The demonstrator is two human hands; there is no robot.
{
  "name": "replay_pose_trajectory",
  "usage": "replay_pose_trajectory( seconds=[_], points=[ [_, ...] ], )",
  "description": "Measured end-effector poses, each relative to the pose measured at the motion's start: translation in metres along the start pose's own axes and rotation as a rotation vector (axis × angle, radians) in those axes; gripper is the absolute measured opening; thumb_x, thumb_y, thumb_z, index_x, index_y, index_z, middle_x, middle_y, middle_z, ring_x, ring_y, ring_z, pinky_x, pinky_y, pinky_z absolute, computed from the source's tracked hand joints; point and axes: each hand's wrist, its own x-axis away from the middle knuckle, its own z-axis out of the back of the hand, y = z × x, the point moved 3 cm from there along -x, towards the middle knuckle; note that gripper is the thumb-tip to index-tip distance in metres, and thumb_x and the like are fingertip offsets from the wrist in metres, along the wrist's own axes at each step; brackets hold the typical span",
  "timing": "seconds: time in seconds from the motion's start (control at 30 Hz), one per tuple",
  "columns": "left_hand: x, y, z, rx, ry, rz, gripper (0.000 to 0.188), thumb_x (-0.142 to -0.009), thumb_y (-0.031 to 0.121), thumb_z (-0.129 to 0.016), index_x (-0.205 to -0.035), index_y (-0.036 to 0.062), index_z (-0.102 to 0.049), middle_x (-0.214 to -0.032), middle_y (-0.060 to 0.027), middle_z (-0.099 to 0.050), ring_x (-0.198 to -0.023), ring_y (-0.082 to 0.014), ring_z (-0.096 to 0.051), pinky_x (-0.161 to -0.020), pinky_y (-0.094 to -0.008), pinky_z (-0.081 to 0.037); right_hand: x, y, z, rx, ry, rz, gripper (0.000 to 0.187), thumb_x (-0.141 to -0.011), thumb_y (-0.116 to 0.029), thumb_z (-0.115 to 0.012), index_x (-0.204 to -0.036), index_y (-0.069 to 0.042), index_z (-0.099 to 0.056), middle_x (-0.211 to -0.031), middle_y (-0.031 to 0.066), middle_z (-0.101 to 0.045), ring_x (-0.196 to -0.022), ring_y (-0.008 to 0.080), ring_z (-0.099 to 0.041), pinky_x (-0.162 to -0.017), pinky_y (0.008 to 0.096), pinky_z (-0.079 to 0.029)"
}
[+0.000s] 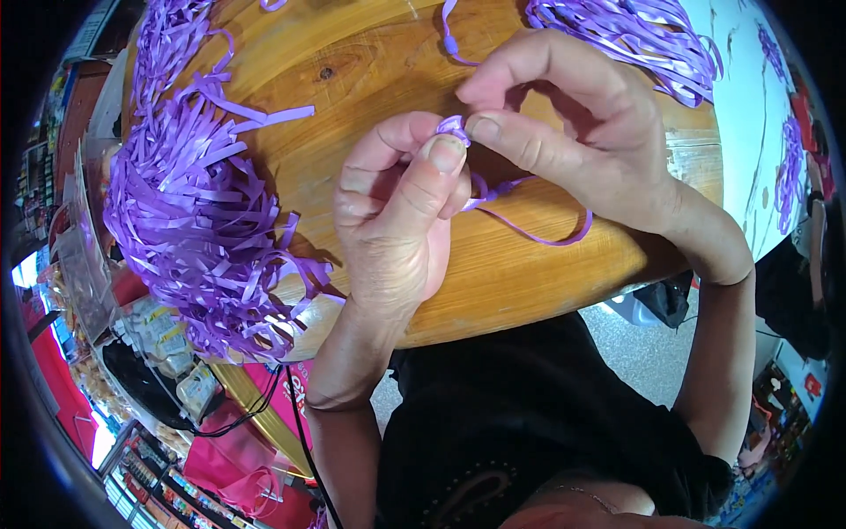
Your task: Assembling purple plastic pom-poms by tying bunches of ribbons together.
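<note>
Pinched between the thumb and curled fingers of my left hand [395, 207] is a folded bit of purple ribbon [453, 129] at its tip. My right hand [604, 145] hovers right beside it. Its thumb tip is close to the fold, and whether they touch I cannot tell. A gap separates that thumb from the index finger, with nothing between them. Below the hands a thin purple strand [551, 242] with a small knot curves over the wooden table [344, 75]; my left fingers hide where it leads.
A large heap of loose purple ribbon [198, 212] covers the table's left side. Bundled purple strands [634, 40] lie at the far right. Beyond is a white marbled surface [745, 115] with smaller bundles. A clear plastic bag [92, 229] hangs at the left, above a black cable [304, 441].
</note>
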Motion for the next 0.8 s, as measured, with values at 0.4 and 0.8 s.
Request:
replay_pose_trajectory(
  seconds=[0.4, 0.8],
  points=[
    [0.0037, -0.0003, -0.0006, -0.003, 0.081, 0.006, 0.012, -0.083, 0.0, -0.061, -0.094, 0.0021, -0.06, -0.078, -0.0007, -0.057, -0.059, -0.005, -0.044, -0.049, -0.0196, -0.034, 0.0007, -0.0076, 0.0015, 0.344, -0.061, 0.37, 0.011, -0.076, 0.003, -0.064, -0.087, 0.0, -0.063, -0.079, 0.0082, -0.059, -0.071, 0.016, -0.058, -0.06, 0.0238, -0.045],
    [0.0004, -0.0048, 0.0028, 0.021, 0.029, 0.148, 0.009, -0.084, 0.005, -0.06, -0.093, 0.0028, -0.061, -0.077, -0.0015, -0.059, -0.057, -0.0053, -0.041, -0.05, -0.0199, -0.03, 0.0014, -0.0052, 0.003, 0.592, -0.062, 0.67, 0.012, -0.072, 0.003, -0.065, -0.081, 0.001, -0.059, -0.076, 0.0081, -0.054, -0.065, 0.0171, -0.053, -0.056, 0.0262, -0.04]
  ],
)
